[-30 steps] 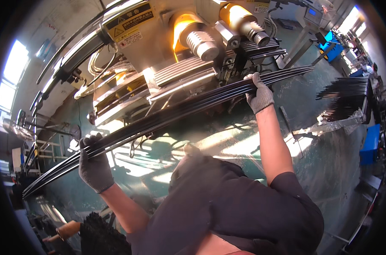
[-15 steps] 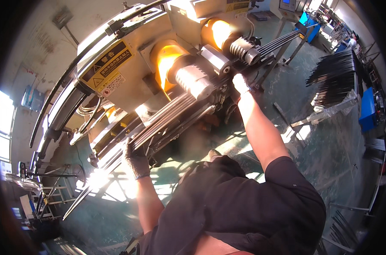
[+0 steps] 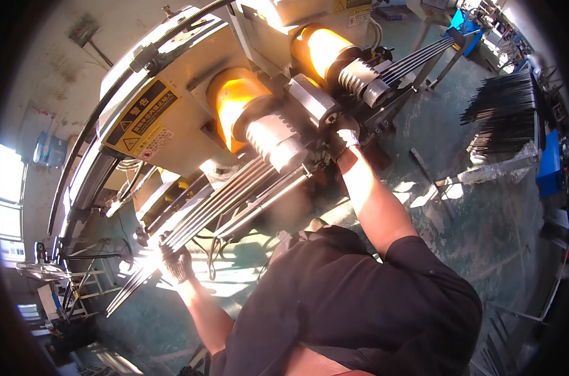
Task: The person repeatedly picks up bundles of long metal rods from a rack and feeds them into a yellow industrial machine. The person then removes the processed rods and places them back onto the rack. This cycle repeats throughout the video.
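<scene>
Several long, thin metal rods (image 3: 225, 194) lie side by side on a slant, passing below the ribbed metal roller (image 3: 275, 141) on a machine's yellow cylinder (image 3: 234, 103). At their lower left stretch, my gloved left hand (image 3: 176, 260) is closed around them from below, with the thumb showing at the near edge. My gloved right hand (image 3: 346, 135) reaches in between the two rollers, just beneath a square-ended metal block (image 3: 312, 100). Its fingers are lost in shadow and glare, so what they touch is hidden.
A second yellow cylinder (image 3: 322, 50) with a ribbed roller stands farther right. More rods (image 3: 416, 66) extend to a stand at the upper right. A rack of dark rods (image 3: 500, 106) sits at the right, near a blue box (image 3: 549, 164). A dark hose (image 3: 93, 119) arches at the left.
The view has shifted, so the machine appears lower and more to the left. My left hand has slid a little toward the rods' lower left ends. My right hand stays between the rollers.
</scene>
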A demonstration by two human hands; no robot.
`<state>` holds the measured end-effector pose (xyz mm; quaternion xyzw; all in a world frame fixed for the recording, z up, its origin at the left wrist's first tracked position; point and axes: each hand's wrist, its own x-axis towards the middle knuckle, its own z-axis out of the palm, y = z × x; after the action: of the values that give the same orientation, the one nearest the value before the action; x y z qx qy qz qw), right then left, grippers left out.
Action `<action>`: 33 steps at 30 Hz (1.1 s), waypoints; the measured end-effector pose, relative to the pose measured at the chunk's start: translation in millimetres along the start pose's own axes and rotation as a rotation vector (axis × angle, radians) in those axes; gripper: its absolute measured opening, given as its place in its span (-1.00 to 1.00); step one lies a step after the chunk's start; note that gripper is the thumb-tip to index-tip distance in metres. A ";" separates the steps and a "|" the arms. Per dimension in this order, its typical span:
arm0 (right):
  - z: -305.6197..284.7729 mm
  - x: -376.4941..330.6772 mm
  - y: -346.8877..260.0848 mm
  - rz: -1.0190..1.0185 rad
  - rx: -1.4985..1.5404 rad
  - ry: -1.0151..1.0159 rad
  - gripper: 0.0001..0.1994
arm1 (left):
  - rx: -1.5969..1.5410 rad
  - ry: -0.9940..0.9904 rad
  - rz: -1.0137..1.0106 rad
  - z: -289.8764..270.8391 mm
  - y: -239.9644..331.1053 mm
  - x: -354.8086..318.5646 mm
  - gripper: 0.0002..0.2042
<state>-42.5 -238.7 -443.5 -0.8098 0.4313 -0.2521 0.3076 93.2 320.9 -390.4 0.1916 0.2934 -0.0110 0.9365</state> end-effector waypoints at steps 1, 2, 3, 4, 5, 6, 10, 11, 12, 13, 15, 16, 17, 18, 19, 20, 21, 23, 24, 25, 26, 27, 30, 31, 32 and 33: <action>0.8 0.5 1.3 -0.015 -0.053 0.002 -0.69 | 0.129 -0.053 0.053 -1.2 -7.2 -4.5 -0.59; 2.6 2.4 3.7 -0.026 -0.034 0.015 -0.69 | 0.228 -0.098 0.093 0.4 -18.1 -7.2 -0.60; 6.3 1.3 1.8 -0.039 0.009 0.023 -0.69 | 0.288 -0.128 0.125 0.5 -27.3 -12.4 -0.60; 10.8 -0.4 2.0 -0.033 0.220 0.037 -0.68 | 0.341 -0.156 0.151 0.4 -37.8 -19.0 -0.60; 11.4 0.0 5.2 -0.029 0.427 0.069 -0.67 | 0.385 -0.195 0.160 4.5 -52.4 -21.5 -0.60; 10.6 -5.1 7.4 -0.048 0.627 0.058 -0.66 | 0.403 -0.243 0.159 7.5 -68.1 -23.2 -0.60; -29.9 -40.3 -39.0 0.449 1.370 0.015 -0.63 | 0.690 -0.491 0.183 -9.2 -96.5 -14.2 -0.60; -29.7 -46.2 -32.1 0.416 1.384 0.078 -0.54 | 0.189 -0.378 -0.187 -2.8 -92.6 -21.9 -0.57; -33.8 -52.0 -24.8 0.412 1.398 0.118 -0.55 | 0.037 -0.357 -0.235 -16.9 -66.1 -5.3 -0.58; -37.4 -58.4 -15.6 0.404 1.388 0.133 -0.55 | -0.122 -0.331 -0.285 -31.6 -40.6 11.6 -0.60; -52.5 -69.8 13.3 0.420 1.322 0.167 -0.55 | 0.057 -0.216 0.039 -16.5 -16.2 12.1 -0.64; -56.4 -75.0 22.7 0.437 1.297 0.152 -0.55 | 0.078 -0.276 0.056 -28.0 4.7 23.1 -0.67; -59.3 -79.8 32.7 0.454 1.271 0.138 -0.55 | 0.106 -0.335 0.069 -40.4 25.8 35.1 -0.70; -63.4 -83.8 42.7 0.470 1.241 0.130 -0.55 | 0.204 -0.356 0.122 -44.5 20.8 37.1 -0.68; -65.0 -86.6 51.5 0.481 1.217 0.117 -0.55 | 0.304 -0.374 0.179 -47.3 16.5 40.3 -0.66; -65.6 -88.1 57.4 0.488 1.194 0.106 -0.56 | 0.400 -0.387 0.238 -50.5 11.6 42.4 -0.65; -65.7 -90.7 61.0 0.494 1.177 0.089 -0.56 | 0.483 -0.555 0.275 -55.6 13.8 47.2 -0.61; -67.4 -94.8 72.0 0.506 1.129 0.092 -0.56 | 0.137 -0.210 0.130 -21.5 -38.5 23.2 -0.64; -67.4 -96.4 72.3 0.510 1.113 0.069 -0.56 | 0.258 -0.232 0.174 -21.3 -50.3 12.2 -0.65; -64.9 -97.0 73.7 0.513 1.099 0.045 -0.56 | 0.281 -0.298 0.181 -28.1 -59.7 8.9 -0.66; -62.6 -96.3 74.7 0.514 1.083 0.020 -0.56 | 0.302 -0.366 0.187 -35.8 -70.3 7.1 -0.67; -60.8 -97.2 76.8 0.511 1.066 0.006 -0.56 | 0.471 -0.412 0.232 -35.5 -87.3 -0.6 -0.66; -58.9 -101.7 82.1 0.512 1.016 -0.025 -0.57 | 0.540 -0.261 0.021 10.1 -117.2 -51.4 -0.61; -58.3 -103.3 83.0 0.509 0.997 -0.034 -0.57 | 0.569 -0.262 0.007 12.0 -118.8 -58.7 -0.61; -55.6 -104.4 82.7 0.502 0.977 -0.057 -0.57 | 0.595 -0.259 -0.009 13.1 -120.0 -67.0 -0.59; -52.5 -106.5 81.6 0.491 0.953 -0.079 -0.57 | 0.534 -0.262 -0.078 5.9 -107.4 -63.1 -0.59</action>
<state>-175.5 -198.4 -481.2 -0.4645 0.4340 -0.3097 0.7071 30.0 213.5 -388.8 0.4168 0.1639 -0.1484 0.8817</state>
